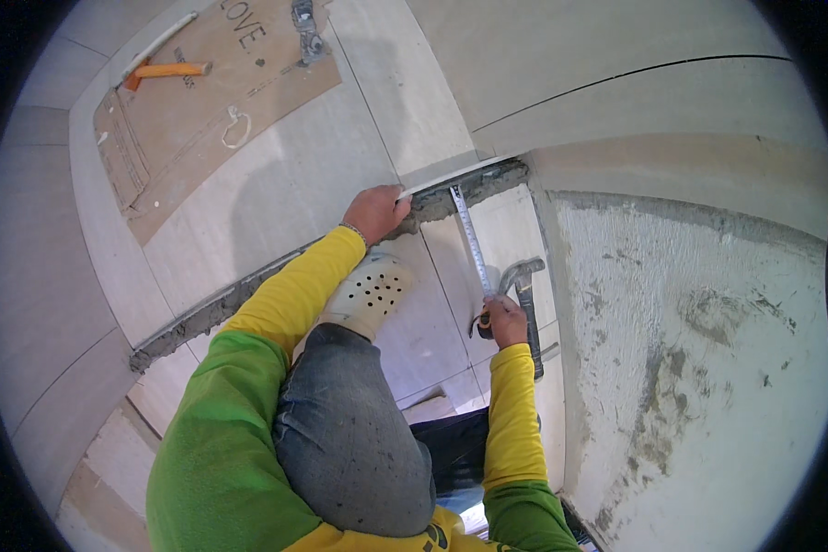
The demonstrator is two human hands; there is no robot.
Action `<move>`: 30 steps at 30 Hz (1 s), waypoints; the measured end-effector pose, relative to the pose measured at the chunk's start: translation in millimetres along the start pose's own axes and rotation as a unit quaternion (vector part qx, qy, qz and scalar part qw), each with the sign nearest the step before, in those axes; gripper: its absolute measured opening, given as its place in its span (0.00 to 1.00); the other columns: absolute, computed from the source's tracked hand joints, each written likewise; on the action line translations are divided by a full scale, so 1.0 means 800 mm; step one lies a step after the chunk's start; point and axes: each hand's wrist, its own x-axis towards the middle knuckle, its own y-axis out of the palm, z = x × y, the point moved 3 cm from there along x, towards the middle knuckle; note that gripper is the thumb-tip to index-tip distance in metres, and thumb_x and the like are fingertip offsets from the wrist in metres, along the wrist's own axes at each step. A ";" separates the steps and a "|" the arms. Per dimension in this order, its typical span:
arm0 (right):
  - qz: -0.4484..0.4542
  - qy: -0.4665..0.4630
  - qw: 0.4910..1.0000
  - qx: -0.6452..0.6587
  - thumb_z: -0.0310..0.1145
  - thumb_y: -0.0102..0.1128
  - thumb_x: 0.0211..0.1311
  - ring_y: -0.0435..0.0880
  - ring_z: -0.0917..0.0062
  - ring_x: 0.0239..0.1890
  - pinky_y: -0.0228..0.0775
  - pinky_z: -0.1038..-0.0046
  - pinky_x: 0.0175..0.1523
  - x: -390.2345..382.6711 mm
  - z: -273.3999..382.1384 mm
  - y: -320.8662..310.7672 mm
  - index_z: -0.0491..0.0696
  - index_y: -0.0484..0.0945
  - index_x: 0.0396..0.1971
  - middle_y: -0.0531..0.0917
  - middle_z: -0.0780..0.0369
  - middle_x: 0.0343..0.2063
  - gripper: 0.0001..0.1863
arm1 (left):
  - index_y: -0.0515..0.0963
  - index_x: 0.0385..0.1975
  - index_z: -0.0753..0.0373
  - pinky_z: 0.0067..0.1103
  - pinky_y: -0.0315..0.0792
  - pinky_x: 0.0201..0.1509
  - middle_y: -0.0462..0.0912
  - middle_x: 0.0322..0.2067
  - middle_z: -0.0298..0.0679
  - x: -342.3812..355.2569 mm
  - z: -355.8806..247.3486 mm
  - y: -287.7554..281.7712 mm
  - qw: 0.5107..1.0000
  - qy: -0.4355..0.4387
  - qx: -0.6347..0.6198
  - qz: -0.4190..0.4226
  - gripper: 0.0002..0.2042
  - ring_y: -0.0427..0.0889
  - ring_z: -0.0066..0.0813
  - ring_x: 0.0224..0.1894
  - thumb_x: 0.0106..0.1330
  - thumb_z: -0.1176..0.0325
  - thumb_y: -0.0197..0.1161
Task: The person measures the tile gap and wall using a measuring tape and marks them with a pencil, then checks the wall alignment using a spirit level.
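My left hand (375, 212) pinches the far end of a tape measure blade (469, 237) against the mortar edge of a step where a thin tile strip (451, 178) lies. The blade runs down across the tile to my right hand (505, 321), which grips the tape measure case (483, 324). A hammer (524, 304) with a dark handle lies on the tile just beside my right hand. My bent knee in jeans and a pale perforated clog (368, 294) sit between my two arms.
A cardboard sheet (202, 120) lies on the upper tiles at top left, with an orange-handled tool (166, 71) and a metal tool (305, 32) on it. A rough grey mortar bed (690, 350) fills the right side. A band of exposed mortar (202, 313) runs along the step edge.
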 end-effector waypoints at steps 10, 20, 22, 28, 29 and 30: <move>0.028 0.007 0.998 -0.064 0.38 0.57 0.57 0.80 0.79 0.28 0.71 0.78 0.36 0.009 0.008 -0.007 0.41 0.82 0.31 0.83 0.61 0.23 0.14 | 0.77 0.35 0.63 0.37 0.73 0.39 0.80 0.30 0.50 0.000 0.006 -0.001 0.999 -0.015 0.007 0.047 0.12 0.79 0.51 0.34 0.63 0.60 0.54; 0.023 -0.007 0.995 -0.094 0.42 0.56 0.56 0.81 0.71 0.30 0.71 0.74 0.39 0.033 0.005 -0.007 0.43 0.81 0.34 0.83 0.56 0.25 0.17 | 0.77 0.37 0.62 0.37 0.73 0.40 0.80 0.31 0.51 0.002 -0.003 -0.002 0.999 -0.019 0.000 0.048 0.13 0.79 0.51 0.35 0.64 0.59 0.53; 0.028 0.002 0.996 -0.090 0.43 0.55 0.56 0.82 0.69 0.31 0.72 0.72 0.40 0.034 0.004 -0.004 0.44 0.81 0.34 0.83 0.54 0.26 0.17 | 0.78 0.37 0.62 0.37 0.72 0.40 0.80 0.31 0.51 0.000 0.000 -0.002 0.999 -0.021 0.003 0.049 0.13 0.79 0.51 0.35 0.64 0.59 0.53; 0.019 -0.013 0.992 -0.124 0.43 0.56 0.56 0.82 0.63 0.34 0.72 0.70 0.41 0.031 0.011 -0.001 0.44 0.81 0.34 0.83 0.51 0.29 0.17 | 0.78 0.37 0.64 0.38 0.72 0.41 0.80 0.31 0.52 0.000 0.005 -0.002 0.999 -0.002 0.000 0.035 0.14 0.79 0.52 0.35 0.64 0.59 0.53; 0.020 -0.018 0.992 -0.122 0.43 0.56 0.56 0.82 0.63 0.34 0.72 0.70 0.41 0.030 0.013 -0.001 0.44 0.81 0.33 0.83 0.51 0.29 0.17 | 0.78 0.37 0.64 0.37 0.72 0.41 0.80 0.31 0.52 0.000 0.007 -0.002 0.999 -0.003 0.001 0.037 0.14 0.79 0.52 0.35 0.64 0.59 0.53; 0.022 -0.024 0.992 -0.120 0.42 0.56 0.56 0.82 0.64 0.33 0.72 0.70 0.41 0.028 0.016 -0.001 0.43 0.82 0.32 0.83 0.51 0.28 0.16 | 0.78 0.37 0.64 0.37 0.72 0.41 0.80 0.31 0.52 0.000 0.006 -0.001 0.999 -0.003 0.000 0.038 0.14 0.79 0.52 0.35 0.64 0.59 0.53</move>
